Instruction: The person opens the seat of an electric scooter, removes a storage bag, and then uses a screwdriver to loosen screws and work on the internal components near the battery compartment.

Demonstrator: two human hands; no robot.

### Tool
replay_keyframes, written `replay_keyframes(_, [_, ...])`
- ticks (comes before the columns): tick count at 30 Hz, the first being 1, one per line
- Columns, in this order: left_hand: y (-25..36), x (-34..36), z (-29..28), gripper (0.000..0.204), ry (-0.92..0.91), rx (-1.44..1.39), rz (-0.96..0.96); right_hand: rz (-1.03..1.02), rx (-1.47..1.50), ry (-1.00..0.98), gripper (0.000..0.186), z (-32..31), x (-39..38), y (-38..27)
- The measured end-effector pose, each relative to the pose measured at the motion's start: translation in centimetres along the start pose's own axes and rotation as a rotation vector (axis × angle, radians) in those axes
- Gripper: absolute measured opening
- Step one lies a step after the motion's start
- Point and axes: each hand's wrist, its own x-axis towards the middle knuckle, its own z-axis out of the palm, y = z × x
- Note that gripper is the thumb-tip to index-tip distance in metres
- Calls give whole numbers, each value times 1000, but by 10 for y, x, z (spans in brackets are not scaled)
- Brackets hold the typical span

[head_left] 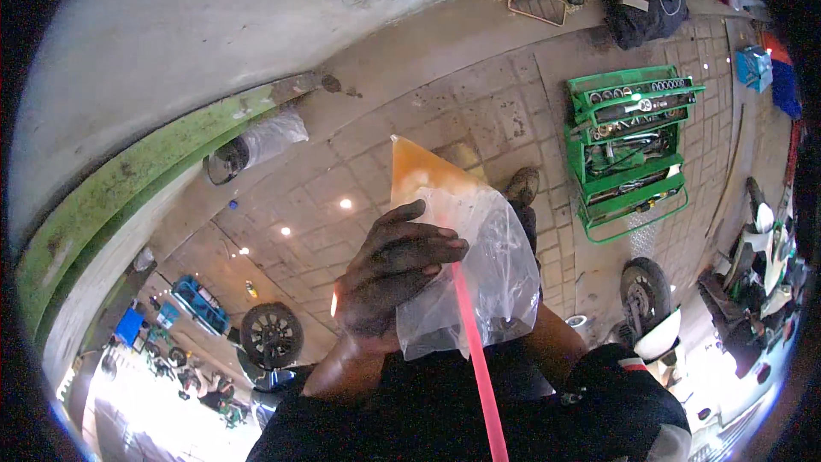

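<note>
A clear plastic bag with orange liquid in its pointed upper corner sits in the middle of the view. My left hand grips it from the left, fingers curled over the plastic at the top of a pink straw, which runs down toward the lower edge. My right forearm rises behind the bag on the right, and the bag hides that hand.
A green toolbox lies open on the paved floor. A green-edged wall ledge curves along the left. Wheels, a phone, dark clothing and motorcycle parts lie around. A shoe shows beyond the bag.
</note>
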Motion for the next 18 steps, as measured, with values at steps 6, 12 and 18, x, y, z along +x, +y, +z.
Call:
replay_keyframes(6, [-13, -9, 8, 26, 158, -7, 109, 264, 132, -134, 34, -47, 14, -38])
replay_keyframes(12, [-16, -23, 2, 23, 316, 187, -98, 448, 199, -100, 35, -59, 23, -59])
replay_keyframes(18, [-112, -25, 0, 21, 442, 495, -451, 271, 36, -49, 30, -47, 14, -37])
